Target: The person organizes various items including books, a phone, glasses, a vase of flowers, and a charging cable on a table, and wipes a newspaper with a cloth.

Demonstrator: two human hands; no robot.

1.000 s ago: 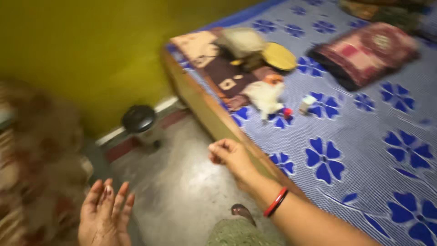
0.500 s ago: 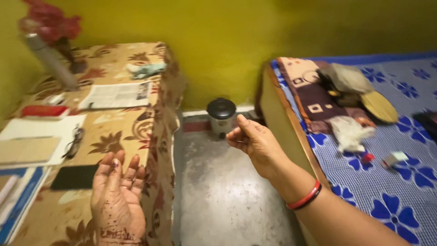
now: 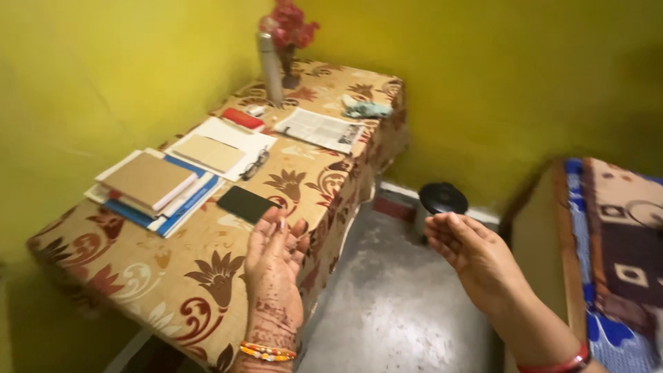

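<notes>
Both hands are up, open and empty. The left hand point(image 3: 273, 259) shows its palm, fingers straight, hovering over the near edge of the table point(image 3: 207, 276), and the nearest thing to it is the black phone point(image 3: 246, 204), lying flat on the floral cloth just beyond the fingertips. The right hand point(image 3: 476, 259) floats over the grey floor point(image 3: 394, 311), palm up, fingers loosely spread. Just past it, a small bin point(image 3: 443, 198) sits by the wall. Further along the table: stacked books point(image 3: 153, 188), glasses point(image 3: 255, 164), a newspaper point(image 3: 319, 129), a flask point(image 3: 270, 68), red flowers point(image 3: 290, 27). Far right, the bed point(image 3: 621, 235).
</notes>
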